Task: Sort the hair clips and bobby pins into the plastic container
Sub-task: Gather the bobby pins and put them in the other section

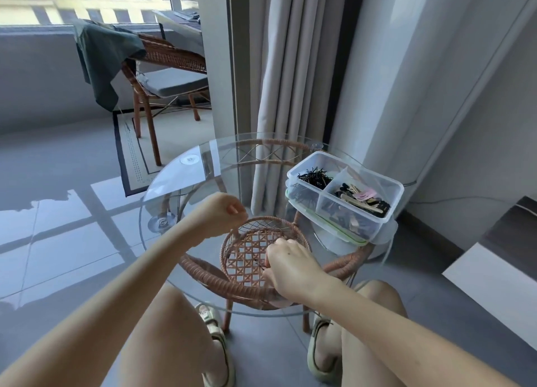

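Lower centre of the frame: we look down at a basket point(279, 222) on a glass table point(203, 183). The right hand point(290, 266) reaches inside it, fingertips pinching a dark pin point(259, 264) that lies on the woven floor. The left hand point(225, 213) is curled into a fist at the basket's upper-left rim; we cannot tell whether it holds anything. At centre right sits the container point(360, 169), black pins point(315, 177) heaped in its left compartment and clips point(363, 200) in its right. A wicker chair point(171, 66) stands at upper left.
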### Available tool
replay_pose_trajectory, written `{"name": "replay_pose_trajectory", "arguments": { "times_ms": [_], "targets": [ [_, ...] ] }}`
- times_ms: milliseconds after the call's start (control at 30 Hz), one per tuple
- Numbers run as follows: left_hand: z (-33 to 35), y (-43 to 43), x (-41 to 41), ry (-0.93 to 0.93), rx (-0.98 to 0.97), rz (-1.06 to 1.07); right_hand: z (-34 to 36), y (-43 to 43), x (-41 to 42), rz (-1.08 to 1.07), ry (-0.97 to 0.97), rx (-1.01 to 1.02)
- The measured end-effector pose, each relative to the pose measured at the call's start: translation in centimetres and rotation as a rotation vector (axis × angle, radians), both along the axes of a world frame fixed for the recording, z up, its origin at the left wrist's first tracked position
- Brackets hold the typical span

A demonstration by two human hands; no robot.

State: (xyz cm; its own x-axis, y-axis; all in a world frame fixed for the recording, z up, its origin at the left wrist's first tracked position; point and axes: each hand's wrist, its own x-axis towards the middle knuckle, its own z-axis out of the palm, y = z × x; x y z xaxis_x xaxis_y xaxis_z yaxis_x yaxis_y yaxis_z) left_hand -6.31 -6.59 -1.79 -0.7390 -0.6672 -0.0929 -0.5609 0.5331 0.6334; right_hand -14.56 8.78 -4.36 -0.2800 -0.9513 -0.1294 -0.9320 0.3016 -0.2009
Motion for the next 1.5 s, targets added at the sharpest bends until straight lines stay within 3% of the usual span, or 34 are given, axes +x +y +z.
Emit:
{"name": "replay_pose_trajectory", "arguments": {
  "times_ms": [133,233,367,467,600,733,833,900,967,1033,1067,1133,1167,1367,1500],
  "targets": [
    [0.9,0.6,-3.9,0.203,0.133,0.13,0.6,0.2,0.3,0.073,0.013,0.03],
    [1.2,0.4,-7.3,0.27,0.123,0.194,1.0,0.9,-0.1,0.081,-0.021,0.006],
    [1.5,-0.3,-11.0,0.228,0.112,0.185,4.5,0.9,-4.2,-0.127,-0.088,-0.283],
    [1.6,-1.1,-13.0,0.13,0.098,0.162,7.3,-0.9,-10.1,-0.233,0.062,-0.46],
    [1.5,-2.0,-14.7,0.068,0.14,0.105,7.3,-4.7,-15.6,-0.144,0.304,-0.317],
    [1.3,-2.6,-15.9,0.035,0.071,0.022,6.5,-6.3,-16.8,-0.062,0.278,-0.209],
    [1.0,-2.8,-16.7,0.01,0.012,-0.005,6.8,-3.9,-17.5,-0.201,0.18,-0.355],
    [0.9,-2.8,-17.0,0.014,-0.036,-0.011,6.9,-0.7,-17.9,-0.397,0.245,-0.45],
    [0.8,-2.5,-17.3,0.017,-0.071,-0.015,6.2,2.8,-17.8,-0.593,0.311,-0.414],
    [0.5,-2.3,-17.5,0.023,-0.109,-0.002,4.7,5.1,-17.6,-0.714,0.193,-0.313],
    [0.2,-2.1,-17.5,0.029,-0.122,0.011,3.9,5.8,-17.5,-0.744,0.018,-0.304],
    [-0.1,-1.7,-17.2,0.036,-0.143,0.048,2.5,6.2,-17.3,-0.754,-0.336,-0.394],
    [-0.2,-1.4,-16.9,0.042,-0.146,0.07,2.0,6.2,-17.2,-0.755,-0.391,-0.445],
    [0.8,-1.5,-10.6,0.124,-0.181,0.228,3.5,5.1,-13.7,-0.604,-0.154,-0.632],
    [1.4,-1.1,-2.8,0.103,-0.284,0.353,3.6,3.7,-9.1,-0.434,-0.215,-0.605]
  ]
}}
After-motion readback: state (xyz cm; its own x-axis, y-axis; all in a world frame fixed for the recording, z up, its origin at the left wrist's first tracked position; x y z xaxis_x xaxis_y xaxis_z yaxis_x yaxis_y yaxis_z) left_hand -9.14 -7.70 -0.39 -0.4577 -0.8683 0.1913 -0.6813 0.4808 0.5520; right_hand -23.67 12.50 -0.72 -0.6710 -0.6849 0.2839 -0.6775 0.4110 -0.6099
